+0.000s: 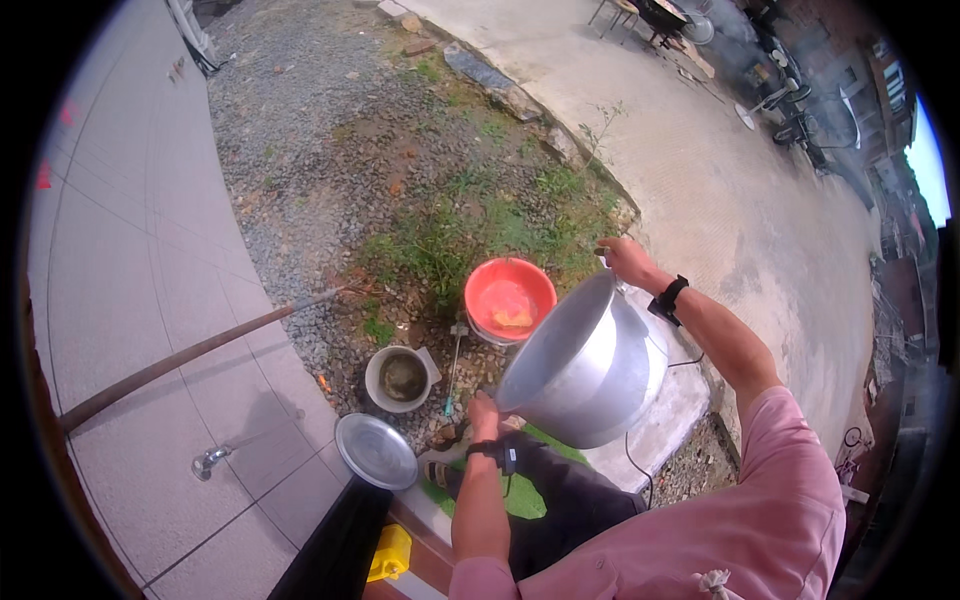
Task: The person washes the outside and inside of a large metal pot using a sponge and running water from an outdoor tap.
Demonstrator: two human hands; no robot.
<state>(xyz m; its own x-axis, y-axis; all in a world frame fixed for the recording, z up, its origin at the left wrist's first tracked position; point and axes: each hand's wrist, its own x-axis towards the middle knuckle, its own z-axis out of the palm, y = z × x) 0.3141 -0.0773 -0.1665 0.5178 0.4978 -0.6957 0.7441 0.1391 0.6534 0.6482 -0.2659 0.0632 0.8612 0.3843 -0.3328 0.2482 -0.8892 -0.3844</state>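
A large silver metal pot [590, 375] is tilted on its side in front of me, its mouth facing left toward the wall. My left hand [484, 415] is closed on the near side of its rim. At the far side of the rim, my right hand [632, 262] grips what looks like the pot's handle. Just beyond the pot's mouth stands an orange basin [482, 283] with a yellowish piece, perhaps a sponge, in it. A round metal lid [376, 452] leans by the wall, left of my left hand.
A pale tub [408, 405] holds murky water on the gravel. From the tiled wall [150, 300] juts a tap [211, 461], with a wooden pole [200, 352] slanting across it. Weeds [430, 250] grow beyond the basin. A concrete path [720, 180] runs to the right; motorbikes [800, 120] stand far off.
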